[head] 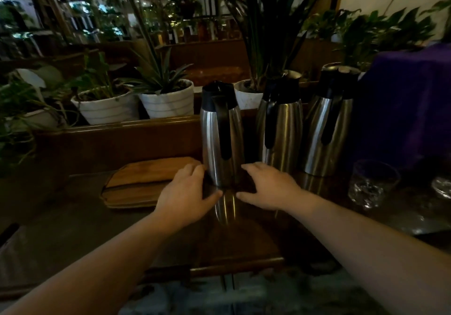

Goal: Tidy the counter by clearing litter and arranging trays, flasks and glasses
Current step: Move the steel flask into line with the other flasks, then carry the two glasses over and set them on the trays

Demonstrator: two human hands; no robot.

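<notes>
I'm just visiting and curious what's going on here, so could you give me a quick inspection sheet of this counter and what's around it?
Surface: dark glossy wooden counter, reflective, dimly lit.
Job's things: three steel flasks with black lids and handles; the left flask stands apart from the middle flask and right flask. A flat brown wooden tray lies left of them. A clear drinking glass stands at right.
Clutter: no litter seen.
Grippers: the left hand and right hand are open, flanking the left flask's base; contact unclear.
Cables: nothing seen.
Surroundings: potted plants in white ribbed pots behind the counter; purple cloth at right.
</notes>
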